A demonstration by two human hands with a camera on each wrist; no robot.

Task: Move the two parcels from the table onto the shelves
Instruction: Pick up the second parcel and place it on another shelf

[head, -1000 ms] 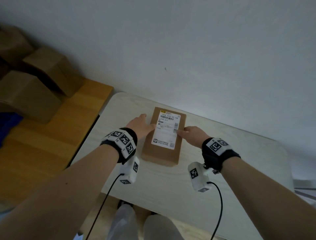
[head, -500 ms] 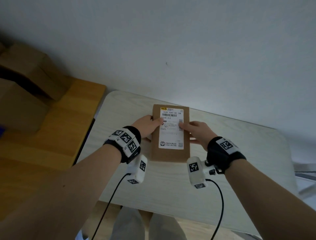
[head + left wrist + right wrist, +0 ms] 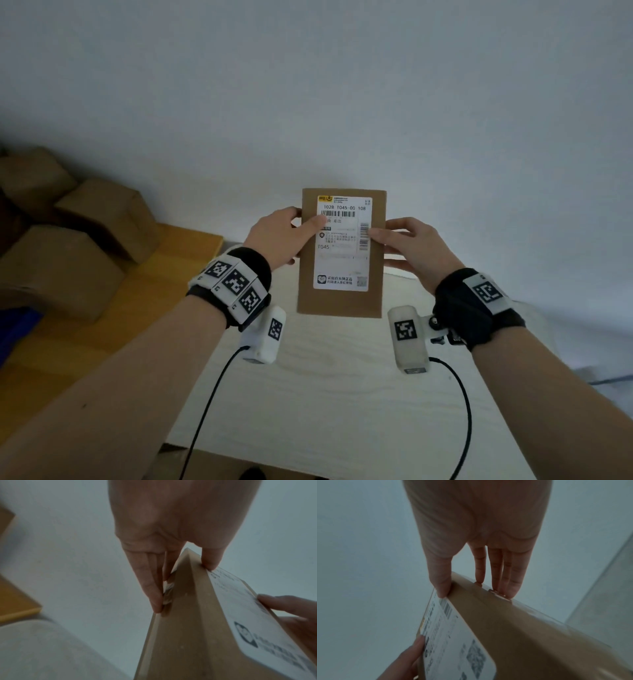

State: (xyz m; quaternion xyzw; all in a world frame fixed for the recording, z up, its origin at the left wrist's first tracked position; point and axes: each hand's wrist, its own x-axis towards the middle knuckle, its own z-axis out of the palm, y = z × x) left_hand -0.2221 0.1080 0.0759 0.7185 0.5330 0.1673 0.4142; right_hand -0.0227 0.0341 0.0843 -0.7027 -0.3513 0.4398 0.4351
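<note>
Behind everything we see a plain pale wall (image 3: 342, 85). Below it lies the light wood-grain table (image 3: 325, 394), of which we see the rounded far-left corner and the near edge; two black cables (image 3: 212, 383) run from the wrist cameras across its near half. Just beside the table's left edge we find an orange-brown wooden surface (image 3: 113, 329) carrying three closed cardboard boxes (image 3: 58, 270), stacked and set back toward the wall, well apart from the hands. At the far left edge of the head view, below the boxes, we glimpse something blue (image 3: 13, 329); we cannot tell what it is.

We hold the parcel (image 3: 340, 301), a flat brown carton, in the air above the far edge of the table, clear of its surface and roughly upright, its broad face turned toward the head camera. A white shipping label (image 3: 342, 270) with barcodes covers most of that face.

Our left hand (image 3: 279, 240) pinches the parcel's left edge: the thumb (image 3: 211, 559) presses the labelled face, and the straight fingers (image 3: 149, 585) lie together against the back. Our right hand (image 3: 414, 246) pinches the right edge likewise, its thumb (image 3: 441, 582) on the label's barcode margin and its fingers (image 3: 506, 574) pressed close together behind.
</note>
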